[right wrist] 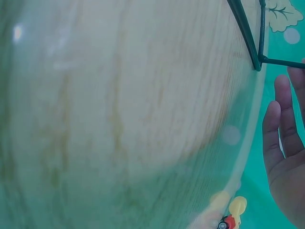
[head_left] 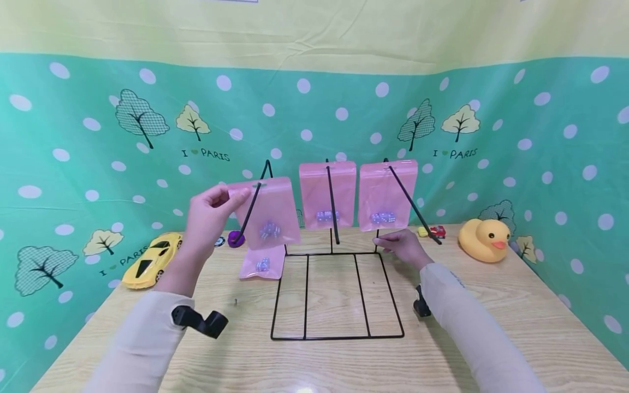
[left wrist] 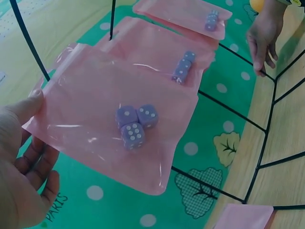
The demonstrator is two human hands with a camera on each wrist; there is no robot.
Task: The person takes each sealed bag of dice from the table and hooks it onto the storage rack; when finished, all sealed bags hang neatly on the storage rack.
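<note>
My left hand pinches the upper left edge of a pink zip pouch between thumb and fingers. Purple dice show through it. The left hook of a black wire display rack passes through its top hole. Two more pink pouches with dice, a middle pouch and a right pouch, hang from the other hooks. My right hand pinches the rack's right rear upright near the base. Another pink pouch lies on the table, partly hidden behind the held one.
A yellow toy car stands at the left, with a purple object farther back. On the right are a yellow rubber duck and a small red toy car. A green dotted cloth surrounds the wooden table.
</note>
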